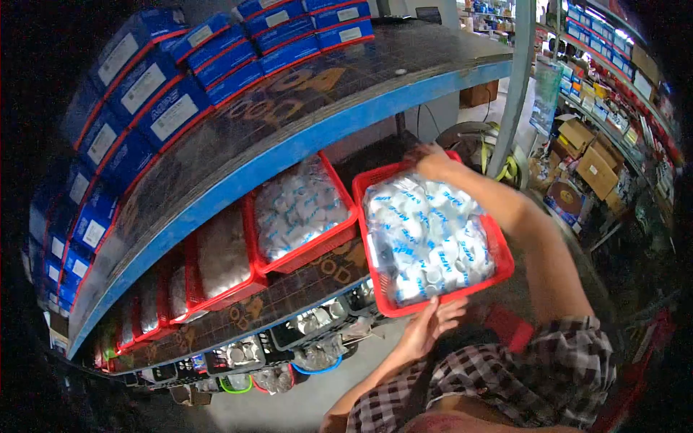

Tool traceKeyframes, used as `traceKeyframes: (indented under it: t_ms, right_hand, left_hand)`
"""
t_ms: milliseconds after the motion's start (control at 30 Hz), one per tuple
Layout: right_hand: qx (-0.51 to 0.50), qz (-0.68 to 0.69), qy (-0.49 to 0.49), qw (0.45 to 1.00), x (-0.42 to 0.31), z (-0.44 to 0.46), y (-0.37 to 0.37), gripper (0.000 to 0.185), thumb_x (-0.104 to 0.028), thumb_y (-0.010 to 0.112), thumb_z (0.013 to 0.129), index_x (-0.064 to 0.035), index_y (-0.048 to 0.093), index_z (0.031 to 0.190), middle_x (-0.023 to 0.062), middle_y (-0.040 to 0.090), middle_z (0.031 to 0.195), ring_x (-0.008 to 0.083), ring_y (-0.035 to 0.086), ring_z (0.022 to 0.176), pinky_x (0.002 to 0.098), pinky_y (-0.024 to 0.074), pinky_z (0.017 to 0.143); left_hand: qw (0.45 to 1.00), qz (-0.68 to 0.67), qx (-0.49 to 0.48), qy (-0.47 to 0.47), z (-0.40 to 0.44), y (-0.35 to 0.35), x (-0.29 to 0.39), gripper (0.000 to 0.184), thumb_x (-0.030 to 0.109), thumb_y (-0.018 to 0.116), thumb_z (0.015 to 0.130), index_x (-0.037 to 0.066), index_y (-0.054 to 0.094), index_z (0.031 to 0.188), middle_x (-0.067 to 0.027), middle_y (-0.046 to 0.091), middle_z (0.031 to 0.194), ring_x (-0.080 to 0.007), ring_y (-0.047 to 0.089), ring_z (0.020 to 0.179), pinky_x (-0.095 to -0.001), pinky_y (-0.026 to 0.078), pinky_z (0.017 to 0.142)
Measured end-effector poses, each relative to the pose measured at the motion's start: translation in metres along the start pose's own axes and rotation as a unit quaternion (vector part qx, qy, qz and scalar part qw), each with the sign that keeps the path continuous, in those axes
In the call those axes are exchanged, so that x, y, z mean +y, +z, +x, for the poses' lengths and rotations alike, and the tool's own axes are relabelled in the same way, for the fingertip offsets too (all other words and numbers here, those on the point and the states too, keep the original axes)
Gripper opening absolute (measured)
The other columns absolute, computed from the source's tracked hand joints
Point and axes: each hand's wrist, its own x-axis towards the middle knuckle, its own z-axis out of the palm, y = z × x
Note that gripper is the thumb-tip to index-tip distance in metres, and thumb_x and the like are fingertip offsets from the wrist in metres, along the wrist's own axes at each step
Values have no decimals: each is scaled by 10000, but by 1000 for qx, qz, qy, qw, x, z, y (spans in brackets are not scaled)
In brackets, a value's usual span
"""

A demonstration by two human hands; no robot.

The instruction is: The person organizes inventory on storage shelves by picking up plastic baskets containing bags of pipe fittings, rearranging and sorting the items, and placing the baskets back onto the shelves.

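Note:
A red plastic basket (504, 270) full of small white pieces in clear bags with blue "MPE" print (433, 238) is tilted toward me at the shelf's edge. My left hand (429, 328) supports its near rim from below, thumb up against the rim and fingers partly curled. At the far rim, my right hand (433, 163) is closed over the edge near the corner; its fingertips are partly hidden. Just left of this basket, another red basket (310, 242) with similar bagged pieces sits on the shelf.
More red baskets (227, 289) line the shelf to the left. Above them runs a blue-edged shelf (303, 137) stacked with blue boxes (166, 115). Black crates (310, 325) stand below. A grey post (516, 86) rises beyond my right arm, with cardboard boxes (595, 169) farther right.

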Motion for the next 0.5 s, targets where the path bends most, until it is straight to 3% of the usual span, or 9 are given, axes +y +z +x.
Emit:
traceKeyframes:
  t_ms: [67, 133, 200, 233, 267, 333, 400, 467, 500]
  right_hand:
    - [87, 59, -53, 993, -11, -12, 6, 368, -217, 517, 794, -102, 563, 1140, 146, 534, 1158, 311, 498, 1098, 471, 413, 880]
    - [74, 241, -32, 967, -51, -74, -62, 346, -221, 543, 811, -102, 564, 1136, 141, 545, 1088, 311, 521, 1044, 471, 399, 875]
    - [70, 295, -59, 951, -67, -144, -77, 318, -243, 546, 846, -103, 563, 1131, 105, 559, 1034, 296, 532, 987, 439, 379, 867]
    - [51, 264, -25, 963, -77, -179, -84, 305, -227, 580, 824, -103, 580, 1102, 82, 569, 1031, 270, 537, 975, 431, 364, 874]
    - [112, 264, -3, 958, -88, -209, -78, 264, -214, 617, 793, -100, 607, 1031, 77, 579, 983, 257, 542, 960, 437, 346, 879]
    - [162, 287, 92, 940, -108, -247, -69, 222, -210, 645, 756, -97, 624, 946, 63, 574, 909, 251, 545, 926, 437, 345, 870]
    - [277, 207, 82, 935, -112, -254, -40, 195, -156, 634, 720, -80, 618, 899, 66, 582, 863, 269, 541, 898, 413, 341, 872]
    - [305, 234, 83, 919, -112, -246, -29, 151, -189, 634, 697, -83, 601, 799, 59, 567, 818, 265, 529, 873, 426, 326, 843]
    - [302, 223, 73, 924, -108, -239, -30, 168, -230, 634, 688, -85, 586, 759, 58, 560, 800, 263, 526, 863, 424, 317, 831]
  left_hand:
    - [1000, -18, -25, -7, 27, -2, -3, 612, 476, 255, 962, -22, 456, 1257, -130, 471, 1316, -212, 445, 1207, -342, 344, 985]
    - [1000, -12, -22, -7, 43, -2, -1, 647, 510, 240, 952, -13, 414, 1291, -131, 435, 1348, -217, 413, 1239, -364, 324, 1001]
    - [997, 29, -66, 12, 55, 1, 0, 638, 507, 226, 955, 6, 364, 1325, -142, 404, 1370, -215, 398, 1251, -378, 329, 996]
    - [996, 21, -79, 34, 61, 4, 0, 612, 490, 239, 960, 21, 338, 1340, -133, 421, 1355, -215, 393, 1251, -387, 322, 1006]
    - [996, 18, -76, 38, 66, 4, 0, 612, 490, 239, 960, 21, 338, 1340, -133, 421, 1355, -215, 393, 1251, -387, 322, 1006]
    - [999, -25, 21, 34, 71, 3, -6, 582, 466, 254, 966, 21, 360, 1325, -116, 433, 1338, -222, 395, 1245, -396, 304, 1023]
    - [999, -13, 32, 28, 67, 0, 1, 574, 453, 264, 969, 24, 329, 1345, -101, 432, 1329, -216, 405, 1232, -395, 306, 1026]
    - [994, 23, -67, -82, 63, -7, 10, 571, 445, 263, 972, 22, 333, 1349, -100, 421, 1333, -202, 412, 1222, -373, 316, 1024]
    - [979, 155, -130, -31, 64, -11, 20, 565, 435, 311, 967, 13, 361, 1340, -101, 430, 1323, -189, 423, 1199, -342, 320, 1022]
